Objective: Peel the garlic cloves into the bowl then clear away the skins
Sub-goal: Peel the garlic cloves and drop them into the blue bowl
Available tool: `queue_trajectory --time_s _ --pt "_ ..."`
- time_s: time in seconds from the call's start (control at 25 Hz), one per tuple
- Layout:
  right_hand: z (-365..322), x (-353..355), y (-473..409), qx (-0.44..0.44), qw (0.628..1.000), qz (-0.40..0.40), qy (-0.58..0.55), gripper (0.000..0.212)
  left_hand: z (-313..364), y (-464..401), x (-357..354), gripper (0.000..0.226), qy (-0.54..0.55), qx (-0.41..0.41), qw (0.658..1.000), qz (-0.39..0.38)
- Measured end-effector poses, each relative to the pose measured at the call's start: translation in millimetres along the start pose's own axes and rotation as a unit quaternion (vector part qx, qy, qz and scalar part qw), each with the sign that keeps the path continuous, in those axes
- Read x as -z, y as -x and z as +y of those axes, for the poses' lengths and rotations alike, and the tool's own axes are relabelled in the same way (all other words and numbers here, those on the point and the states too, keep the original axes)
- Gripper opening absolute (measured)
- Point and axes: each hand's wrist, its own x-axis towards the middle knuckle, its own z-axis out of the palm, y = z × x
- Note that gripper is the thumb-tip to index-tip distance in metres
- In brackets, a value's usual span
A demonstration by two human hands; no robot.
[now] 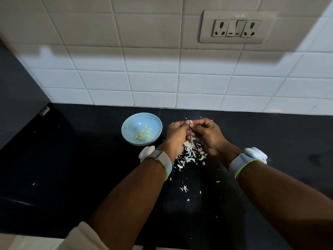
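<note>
A light blue bowl [129, 123] stands on the black counter and holds several peeled garlic cloves [144, 135]. Just right of it, my left hand [175, 135] and my right hand [209, 134] meet above the counter. Between their fingertips they pinch one small garlic clove [191, 121]; only its pale tip shows. Below and between my wrists lies a heap of white garlic skins [191, 154], with a few unpeeled cloves among them.
Loose skin flakes [184, 188] trail toward the counter's front edge. The black counter [72, 168] meets a white tiled wall [153, 82] at the back, with a switch and socket plate [236, 27] above. Both wrists wear white bands.
</note>
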Motion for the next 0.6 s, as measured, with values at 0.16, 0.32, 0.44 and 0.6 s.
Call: queue_trajectory --time_s 0.16,0.32,0.44,0.6 --pt "-3.6 -5.7 -1.3 0.005 0.999 0.040 -0.019 0.012 -3.0 4.8 0.4 0.020 -0.103 0.013 0.995 -0.010" --pt "-7.8 -0.8 -4.1 0.003 0.997 0.065 0.036 0.009 -6.2 7.0 8.2 0.023 -0.152 0.035 0.987 0.029" --pt "-6.8 2.8 -0.3 0.016 0.995 0.064 0.074 0.012 -9.4 2.1 14.4 0.007 -0.208 -0.010 0.977 0.032" --pt "-2.3 6.8 3.5 0.055 0.982 0.055 0.172 0.010 -3.5 4.1 9.7 0.021 -0.183 -0.066 0.981 0.012"
